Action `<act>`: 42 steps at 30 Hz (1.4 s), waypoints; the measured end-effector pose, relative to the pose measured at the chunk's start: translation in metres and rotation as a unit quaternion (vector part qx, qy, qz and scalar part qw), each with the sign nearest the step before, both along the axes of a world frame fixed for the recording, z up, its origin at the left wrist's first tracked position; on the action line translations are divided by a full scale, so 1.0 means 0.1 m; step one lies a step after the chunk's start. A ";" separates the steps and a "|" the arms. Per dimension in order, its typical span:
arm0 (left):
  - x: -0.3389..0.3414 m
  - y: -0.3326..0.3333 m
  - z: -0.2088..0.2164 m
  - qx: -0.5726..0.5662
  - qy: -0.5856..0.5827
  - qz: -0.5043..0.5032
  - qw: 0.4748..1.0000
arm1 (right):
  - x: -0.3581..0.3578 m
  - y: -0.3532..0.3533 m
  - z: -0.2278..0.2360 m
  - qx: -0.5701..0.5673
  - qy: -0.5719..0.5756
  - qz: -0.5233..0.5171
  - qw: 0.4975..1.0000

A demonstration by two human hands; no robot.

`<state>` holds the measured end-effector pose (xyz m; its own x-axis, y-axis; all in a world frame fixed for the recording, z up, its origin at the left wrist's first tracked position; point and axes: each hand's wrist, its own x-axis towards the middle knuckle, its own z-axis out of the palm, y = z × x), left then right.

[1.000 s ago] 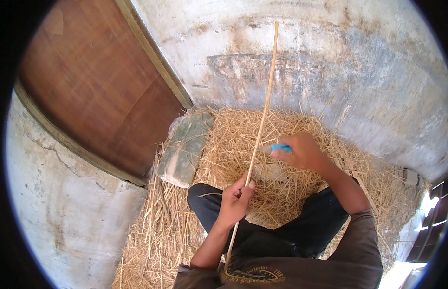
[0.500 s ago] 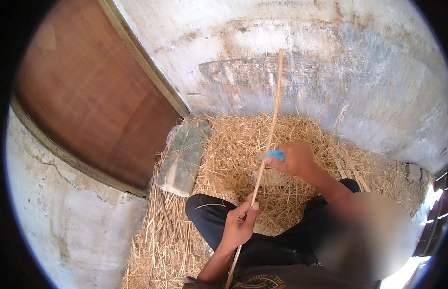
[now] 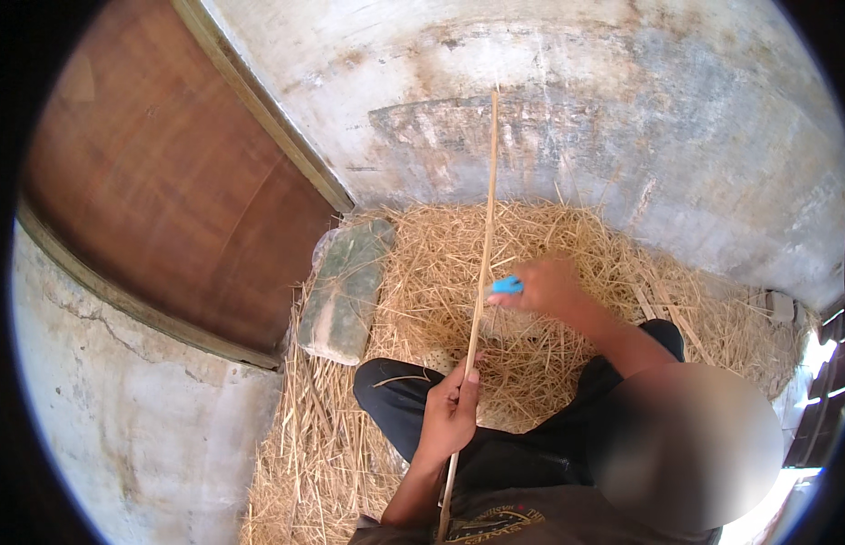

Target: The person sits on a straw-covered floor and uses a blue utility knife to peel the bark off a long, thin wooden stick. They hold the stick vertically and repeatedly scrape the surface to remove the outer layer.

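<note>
A long, thin, pale stick [image 3: 489,213] runs upright through the middle of the view, from my lap toward the wall. My left hand [image 3: 449,413] is closed round its lower part, thumb on top. In my right hand [image 3: 545,289], blurred by motion, is a small blue tool [image 3: 507,285], gripped in closed fingers. The tool's tip meets or nearly meets the stick, well above my left hand. Its working edge is too blurred to make out.
Straw [image 3: 422,245] covers the floor around my bent legs. A greenish, worn block [image 3: 348,295] lies at the left by a brown door panel [image 3: 186,182]. Behind stands a stained, whitish wall [image 3: 604,118]. A small grey block [image 3: 782,306] sits at far right.
The stick's far end has swung to the left. My right hand and the blue tool have shifted slightly left and up. My left hand keeps its hold.
</note>
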<state>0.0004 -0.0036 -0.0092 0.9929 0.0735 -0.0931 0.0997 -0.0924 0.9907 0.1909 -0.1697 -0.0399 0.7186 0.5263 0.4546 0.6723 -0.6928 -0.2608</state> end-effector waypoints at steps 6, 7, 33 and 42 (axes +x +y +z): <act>-0.07 0.00 -0.09 -0.004 -0.003 0.009 1.000 | 0.22 -0.02 0.01 -0.006 -0.145 0.055 0.988; -0.09 -0.02 -0.10 -0.013 0.002 0.004 1.000 | 0.27 -0.03 0.02 -0.036 -0.107 0.027 0.993; 0.05 -0.04 -0.13 0.059 0.007 0.001 0.998 | 0.37 -0.16 -0.25 0.090 -0.022 -0.067 0.993; -0.03 -0.13 -0.13 0.142 -0.018 -0.001 0.990 | 0.90 -0.40 -0.47 -0.032 -0.160 0.003 0.987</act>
<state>-0.0030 -0.0168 -0.0222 0.9955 0.0895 -0.0327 0.0635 -0.3678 0.9277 0.2806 -0.2100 -0.0866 0.5400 0.5658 0.6231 0.7176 -0.6964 0.0105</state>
